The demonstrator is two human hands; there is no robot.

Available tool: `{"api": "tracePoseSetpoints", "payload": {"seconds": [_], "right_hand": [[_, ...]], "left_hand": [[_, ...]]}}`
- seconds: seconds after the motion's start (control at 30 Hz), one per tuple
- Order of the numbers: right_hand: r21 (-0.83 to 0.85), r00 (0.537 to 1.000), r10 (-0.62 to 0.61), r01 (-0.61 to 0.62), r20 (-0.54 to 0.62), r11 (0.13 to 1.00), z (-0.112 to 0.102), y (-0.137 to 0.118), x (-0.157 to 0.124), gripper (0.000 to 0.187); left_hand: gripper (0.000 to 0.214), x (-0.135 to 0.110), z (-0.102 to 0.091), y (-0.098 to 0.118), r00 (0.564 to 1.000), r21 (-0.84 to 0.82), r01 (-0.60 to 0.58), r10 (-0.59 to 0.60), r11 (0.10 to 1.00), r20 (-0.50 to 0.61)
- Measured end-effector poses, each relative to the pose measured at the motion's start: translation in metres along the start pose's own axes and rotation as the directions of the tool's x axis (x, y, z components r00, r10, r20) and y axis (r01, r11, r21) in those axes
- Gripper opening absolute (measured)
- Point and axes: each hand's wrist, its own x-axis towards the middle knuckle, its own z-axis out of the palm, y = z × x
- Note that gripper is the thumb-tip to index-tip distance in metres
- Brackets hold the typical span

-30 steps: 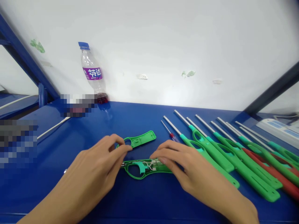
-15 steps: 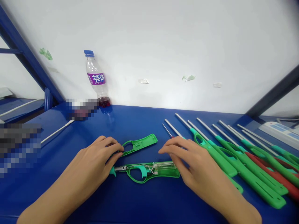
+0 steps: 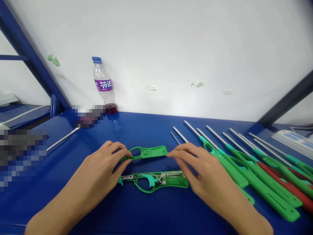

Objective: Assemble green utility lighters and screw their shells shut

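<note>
My left hand (image 3: 105, 166) pinches the left end of a green half shell (image 3: 155, 151) of a long-reach lighter between thumb and fingers. The shell's hollow inner side faces up. At its right end, the index fingertip of my right hand (image 3: 195, 163) is at or very near the corner; the right thumb stays apart from the shell. Below both hands lies an opened lighter (image 3: 149, 181), showing a teal trigger, white wires and a clear fuel tank in its green half. Its metal tube passes under my left hand, which hides the rest.
Several green and red lighters (image 3: 264, 187) lie slanted on the blue table (image 3: 146, 215) at right. A thin metal shaft (image 3: 174, 137) pokes out beyond my right hand. A bottle (image 3: 105, 86) stands by the wall; a white power strip (image 3: 293, 142) is far right.
The half shell has swung nearly level, and its right end now meets my right fingertips. The view has shifted slightly; the opened lighter stays put.
</note>
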Motion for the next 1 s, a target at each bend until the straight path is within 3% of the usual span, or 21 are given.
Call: {"api": "tracePoseSetpoints", "payload": {"seconds": [0.33, 0.5, 0.63, 0.8, 1.0], "right_hand": [[0.007, 0.996, -0.021, 0.022, -0.083, 1.0, 0.001, -0.003, 0.002, 0.037], [0.005, 0.994, -0.042, 0.043, -0.104, 0.999, 0.0, -0.004, 0.003, 0.041], [0.012, 0.986, -0.083, 0.085, -0.145, 0.996, -0.001, -0.005, 0.002, 0.031], [0.064, 0.992, -0.034, 0.042, -0.119, 0.997, -0.002, -0.003, 0.0, 0.029], [0.067, 0.999, 0.051, -0.05, -0.018, 0.996, -0.003, -0.003, -0.003, 0.03]], "left_hand": [[0.015, 0.0, -0.011, 0.018, 0.985, -0.281, -0.017, -0.032, 0.96, -0.171], [0.018, -0.002, -0.013, 0.024, 0.983, -0.369, 0.06, -0.119, 0.927, -0.139], [0.021, 0.001, -0.01, 0.026, 0.983, -0.387, 0.093, -0.146, 0.917, -0.11], [0.023, -0.003, -0.007, 0.022, 0.991, -0.378, 0.074, -0.11, 0.923, -0.074], [0.032, -0.016, -0.008, 0.013, 0.998, -0.281, 0.052, -0.039, 0.958, 0.054]]}}
